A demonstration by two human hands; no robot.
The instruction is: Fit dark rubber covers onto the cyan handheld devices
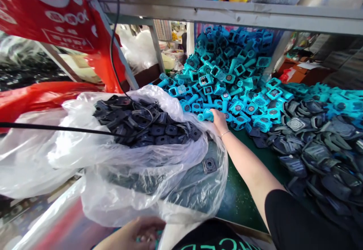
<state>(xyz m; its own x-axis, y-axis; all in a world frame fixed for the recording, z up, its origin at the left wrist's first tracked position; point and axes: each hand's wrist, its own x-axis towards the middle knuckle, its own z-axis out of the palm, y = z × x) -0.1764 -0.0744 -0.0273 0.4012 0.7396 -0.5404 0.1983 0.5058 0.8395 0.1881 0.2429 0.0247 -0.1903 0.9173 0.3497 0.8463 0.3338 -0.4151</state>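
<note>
My right hand (pixel 218 119) reaches forward across the green table (pixel 241 189) and closes on a blue plastic part (pixel 205 116) at the near edge of a big heap of blue parts (pixel 227 68). My left hand (pixel 136 235) is low at the bottom of the view, fingers curled around something small I cannot make out. Between the hands stands a clear plastic bag (pixel 159 174) full of dark square parts (pixel 141 123).
Dark grey parts (pixel 320 144) lie piled on the right of the table. A grey metal shelf (pixel 232 13) runs overhead. A black cable (pixel 56 128) crosses the bag. Red plastic (pixel 51 19) hangs at the left, with more clear bags (pixel 22 159) beneath.
</note>
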